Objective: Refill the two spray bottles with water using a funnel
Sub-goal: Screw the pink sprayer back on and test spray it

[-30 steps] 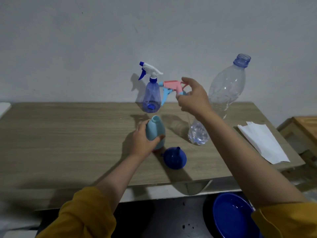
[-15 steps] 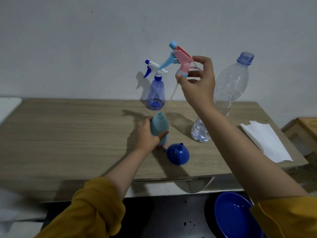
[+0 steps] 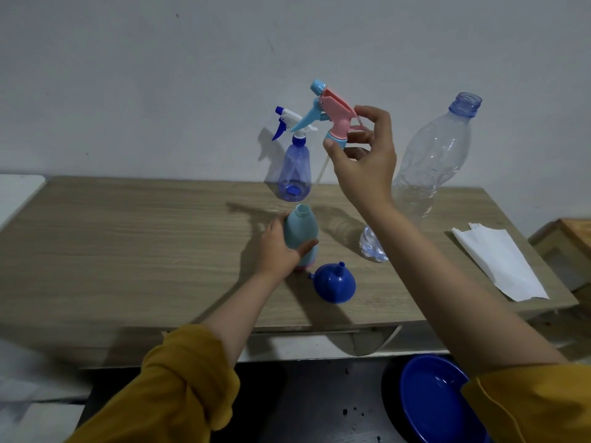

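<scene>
From my remote view, the left hand (image 3: pixel 277 247) grips the light blue bottle (image 3: pixel 300 230), fingers behind and thumb curled across the front. This bottle stands upright on the wooden table (image 3: pixel 128 251), its neck is open and has no cap. The right hand (image 3: pixel 364 161) is raised above the table, at about 1 o'clock from the light blue bottle. It pinches the collar of the pink and blue spray head (image 3: pixel 332 115) between thumb and fingertips, the other fingers are loosely curled. The spray head is completely off the bottle; its nozzle points up and to the left, and a thin dip tube (image 3: pixel 321 171) hangs down from it in the air.

The blue funnel (image 3: pixel 334 283) lies upside down on the table, spout up, just beside the light blue bottle at about 5 o'clock. The transparent blue spray bottle (image 3: pixel 294 174) stands at 12 o'clock from the held bottle, near the wall, with its white and blue trigger head on. The big clear water bottle (image 3: pixel 435 161) has no cap and stands tilted at 2 o'clock, partly behind the right forearm; I see a little water at its bottom. A white folded paper (image 3: pixel 499 260) lies at the right end of the table. A blue basin (image 3: pixel 431 398) is on the floor under the table edge, at 5 o'clock.
</scene>
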The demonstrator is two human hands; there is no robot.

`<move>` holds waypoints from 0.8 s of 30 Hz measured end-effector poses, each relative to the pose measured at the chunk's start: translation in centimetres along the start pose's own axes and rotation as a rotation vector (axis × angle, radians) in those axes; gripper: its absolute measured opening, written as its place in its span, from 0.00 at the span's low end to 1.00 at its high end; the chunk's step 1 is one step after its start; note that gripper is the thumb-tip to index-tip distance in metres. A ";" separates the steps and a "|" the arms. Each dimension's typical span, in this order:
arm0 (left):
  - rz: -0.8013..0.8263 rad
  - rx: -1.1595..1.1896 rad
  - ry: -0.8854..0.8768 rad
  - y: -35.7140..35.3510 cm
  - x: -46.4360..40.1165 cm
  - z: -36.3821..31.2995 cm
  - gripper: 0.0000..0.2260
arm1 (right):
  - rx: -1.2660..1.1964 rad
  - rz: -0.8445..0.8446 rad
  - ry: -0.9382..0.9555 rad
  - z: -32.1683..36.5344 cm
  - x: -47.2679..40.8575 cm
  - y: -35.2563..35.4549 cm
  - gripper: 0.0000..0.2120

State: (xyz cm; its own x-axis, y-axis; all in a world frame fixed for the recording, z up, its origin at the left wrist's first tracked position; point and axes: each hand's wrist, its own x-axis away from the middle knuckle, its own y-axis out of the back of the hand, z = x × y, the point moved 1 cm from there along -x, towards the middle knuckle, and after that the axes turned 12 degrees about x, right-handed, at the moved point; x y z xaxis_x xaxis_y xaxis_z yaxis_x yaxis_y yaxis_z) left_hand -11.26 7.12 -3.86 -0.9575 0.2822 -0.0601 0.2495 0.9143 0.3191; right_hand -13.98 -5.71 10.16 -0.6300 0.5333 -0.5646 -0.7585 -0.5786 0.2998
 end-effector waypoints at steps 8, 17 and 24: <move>0.010 -0.003 -0.008 0.3 0.4 -0.5 0.32 | 0.105 0.268 -0.006 -3.0 3.5 -2.4 0.20; 0.016 -0.051 0.003 0.5 0.8 -1.2 0.29 | 0.135 0.308 -0.086 -6.2 5.5 -4.0 0.22; 0.005 -0.086 -0.002 0.3 0.7 -1.1 0.29 | 0.059 0.316 -0.120 -7.2 6.7 -3.5 0.23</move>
State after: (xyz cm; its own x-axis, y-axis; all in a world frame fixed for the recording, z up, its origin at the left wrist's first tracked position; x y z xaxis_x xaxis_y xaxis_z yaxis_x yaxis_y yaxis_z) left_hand -11.98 7.31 -2.79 -0.9558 0.2877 -0.0602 0.2410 0.8843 0.3998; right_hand -14.31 -4.56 -0.17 -0.8481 0.4041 -0.3428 -0.5285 -0.6922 0.4914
